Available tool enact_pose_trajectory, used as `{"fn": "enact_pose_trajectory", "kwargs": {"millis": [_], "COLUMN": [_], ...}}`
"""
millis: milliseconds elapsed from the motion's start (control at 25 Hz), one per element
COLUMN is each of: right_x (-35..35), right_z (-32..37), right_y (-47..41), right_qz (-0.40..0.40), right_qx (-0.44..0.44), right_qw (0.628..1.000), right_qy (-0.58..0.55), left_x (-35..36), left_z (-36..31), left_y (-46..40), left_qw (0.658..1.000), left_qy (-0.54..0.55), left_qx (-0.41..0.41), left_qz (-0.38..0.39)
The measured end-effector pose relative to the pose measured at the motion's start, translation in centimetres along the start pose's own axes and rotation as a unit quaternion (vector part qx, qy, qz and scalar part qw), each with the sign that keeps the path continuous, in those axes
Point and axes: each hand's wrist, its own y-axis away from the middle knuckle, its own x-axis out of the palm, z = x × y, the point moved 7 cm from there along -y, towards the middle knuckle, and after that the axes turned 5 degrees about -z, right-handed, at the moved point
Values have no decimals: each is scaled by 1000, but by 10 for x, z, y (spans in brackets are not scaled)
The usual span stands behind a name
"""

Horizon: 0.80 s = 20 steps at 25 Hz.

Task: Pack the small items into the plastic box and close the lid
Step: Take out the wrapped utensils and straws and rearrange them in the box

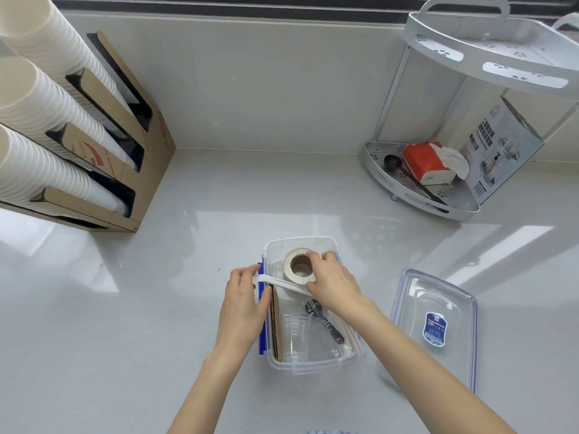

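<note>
**Tape roll going into the box, lid waiting at the right**

The box (pixel 315 366) sits low in the centre of the frame on the counter (pixel 219 198), open. The right hand (pixel 333 281) is closed on the tape roll (pixel 300 265) at the far end of the box, thumb and fingers on its rim. The left hand (pixel 242 300) pinches one end of a thin white strip (pixel 282 282) at the box's left wall; the strip runs across to the right hand. What the strip is I cannot tell.

Inside already: a clear cup (pixel 294 338), a dark spoon (pixel 324 322) and a cardboard piece (pixel 275 324) standing along the left wall.

The roll looks stiff and fairly light, easy to hold by its rim or core. The cup looks thin and crushable, so nothing should be pressed onto it.

The lid (pixel 435 327), lower right of the frame, lies flat on the counter, apart from the box. It looks rigid and smooth; its long edges seem the best hold.
</note>
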Motion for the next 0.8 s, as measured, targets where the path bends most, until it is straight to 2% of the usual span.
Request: {"fn": "enact_pose_trajectory", "kwargs": {"millis": [400, 800], "right_x": [10, 5], "right_z": [6, -1], "right_y": [-8, -3], "right_qz": [0, 11], "right_qx": [-6, -35], "right_qw": [997, 989], "right_qy": [-77, -141], "left_x": [6, 4], "left_z": [4, 4], "left_y": [1, 0], "left_qw": [997, 998], "left_qy": [61, 55], "left_qx": [-31, -42], "left_qz": [23, 11]}}
